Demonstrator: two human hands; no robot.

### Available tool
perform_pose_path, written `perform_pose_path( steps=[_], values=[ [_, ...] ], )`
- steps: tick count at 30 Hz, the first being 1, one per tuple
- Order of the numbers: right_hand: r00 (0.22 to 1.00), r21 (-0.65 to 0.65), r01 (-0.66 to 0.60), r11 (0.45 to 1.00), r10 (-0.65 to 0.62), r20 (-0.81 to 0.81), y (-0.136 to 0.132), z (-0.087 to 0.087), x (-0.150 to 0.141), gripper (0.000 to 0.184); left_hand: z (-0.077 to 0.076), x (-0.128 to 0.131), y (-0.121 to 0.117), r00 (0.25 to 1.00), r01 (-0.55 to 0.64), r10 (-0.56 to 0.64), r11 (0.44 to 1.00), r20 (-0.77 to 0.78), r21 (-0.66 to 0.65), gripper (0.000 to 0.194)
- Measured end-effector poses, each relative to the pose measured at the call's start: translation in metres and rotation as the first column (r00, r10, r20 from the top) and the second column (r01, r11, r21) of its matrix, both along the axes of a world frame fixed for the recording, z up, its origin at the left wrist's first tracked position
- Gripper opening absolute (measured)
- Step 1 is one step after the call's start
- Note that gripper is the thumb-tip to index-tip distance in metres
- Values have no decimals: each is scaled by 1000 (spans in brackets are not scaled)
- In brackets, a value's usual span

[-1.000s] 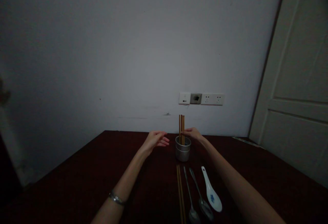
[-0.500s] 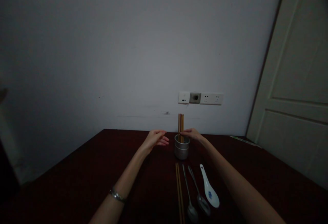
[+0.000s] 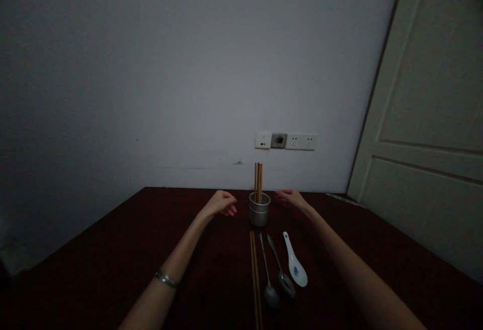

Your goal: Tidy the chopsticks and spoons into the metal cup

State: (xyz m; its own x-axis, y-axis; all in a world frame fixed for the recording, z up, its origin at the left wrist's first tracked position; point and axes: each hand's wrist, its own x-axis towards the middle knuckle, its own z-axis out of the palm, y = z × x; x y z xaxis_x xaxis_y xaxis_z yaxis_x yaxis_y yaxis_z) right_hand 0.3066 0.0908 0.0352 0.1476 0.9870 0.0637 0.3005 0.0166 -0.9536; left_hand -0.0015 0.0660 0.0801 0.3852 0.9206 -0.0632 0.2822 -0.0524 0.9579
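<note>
A grey metal cup stands upright on the dark red table, with several wooden chopsticks standing in it. To its left hovers my left hand, fingers loosely curved and apart, holding nothing. On the cup's other side my right hand is open and empty, just clear of the rim. In front of the cup lie a pair of chopsticks, a long-handled metal spoon, a second metal spoon and a white ceramic spoon with a blue mark, side by side.
Behind the dark red table rises a pale wall carrying a row of sockets. A panelled door stands at the right. Some flat, printed strip lies at the table's back right edge.
My right hand has let go of the chopsticks in the cup and drawn away to the right. My left hand is a little farther from the cup. The camera view has shifted slightly.
</note>
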Motion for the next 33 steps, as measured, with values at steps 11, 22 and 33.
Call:
perform_pose_path(
  steps=[11,22,33],
  values=[
    [726,154,97,983,-176,665,-70,-74,31,32,-43,34,-21,834,240,-254,966,-491,-92,28],
    [532,220,75,973,-226,816,-87,-76,15,40,-55,50,-38,746,313,-233,950,-624,20,37],
    [501,207,90,974,-223,836,-92,-74,14,38,-52,73,-59,432,332,-4,930,-902,155,27]
  ],
)
